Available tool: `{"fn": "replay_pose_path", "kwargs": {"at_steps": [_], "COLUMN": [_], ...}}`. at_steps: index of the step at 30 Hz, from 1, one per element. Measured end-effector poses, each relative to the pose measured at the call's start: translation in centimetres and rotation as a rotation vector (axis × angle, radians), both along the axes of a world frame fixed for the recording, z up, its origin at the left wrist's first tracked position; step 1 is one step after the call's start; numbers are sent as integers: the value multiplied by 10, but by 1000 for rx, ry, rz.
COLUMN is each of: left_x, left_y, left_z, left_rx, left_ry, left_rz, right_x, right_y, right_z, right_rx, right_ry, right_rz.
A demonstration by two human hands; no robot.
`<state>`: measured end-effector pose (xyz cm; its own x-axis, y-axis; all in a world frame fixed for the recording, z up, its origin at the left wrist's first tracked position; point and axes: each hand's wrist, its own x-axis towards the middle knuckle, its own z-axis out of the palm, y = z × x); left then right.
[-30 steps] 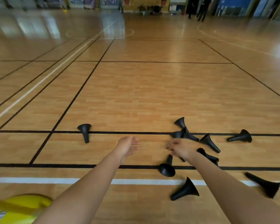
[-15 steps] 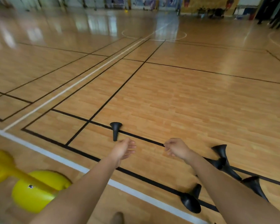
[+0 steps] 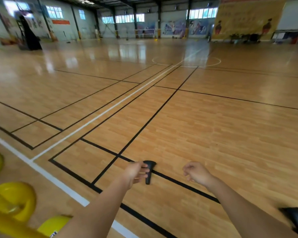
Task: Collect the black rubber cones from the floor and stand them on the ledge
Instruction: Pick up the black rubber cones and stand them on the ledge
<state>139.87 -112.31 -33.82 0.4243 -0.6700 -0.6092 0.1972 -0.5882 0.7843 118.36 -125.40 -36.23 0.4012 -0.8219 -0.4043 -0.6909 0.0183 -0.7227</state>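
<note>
The left hand (image 3: 135,172) meets a black cone (image 3: 149,170) lying on the floor (image 3: 213,134); whether it grips it, I cannot tell. The right hand (image 3: 196,172), apart to the right, curls loosely and holds nothing.

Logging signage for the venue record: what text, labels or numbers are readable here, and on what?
Nothing reads clearly.
Yellow wall banner: any lettering too blurred.
Orange wall sign: too small.
Label on yellow object: blurred.

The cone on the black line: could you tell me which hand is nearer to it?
Left. The left hand is right at the cone's left side, contact unclear; the right hand is apart, off to its right.
</note>
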Motion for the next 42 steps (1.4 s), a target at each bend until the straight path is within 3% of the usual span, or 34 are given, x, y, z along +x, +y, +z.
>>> {"fn": "replay_pose_path", "kwargs": {"at_steps": [15, 27, 35, 42], "left_x": [115, 182, 255, 362], "left_y": [-122, -241, -294, -321], "left_z": [2, -24, -41, -33], "left_rx": [5, 78, 93, 198], "left_ry": [-16, -9, -36, -113], "left_rz": [61, 89, -45, -90], "right_x": [140, 217, 286, 368], "right_y": [-143, -261, -308, -310], "right_z": [-5, -39, -49, -61], "right_rx": [45, 256, 170, 292], "right_ry": [34, 28, -61, -36], "right_rz": [139, 137, -82, -189]}}
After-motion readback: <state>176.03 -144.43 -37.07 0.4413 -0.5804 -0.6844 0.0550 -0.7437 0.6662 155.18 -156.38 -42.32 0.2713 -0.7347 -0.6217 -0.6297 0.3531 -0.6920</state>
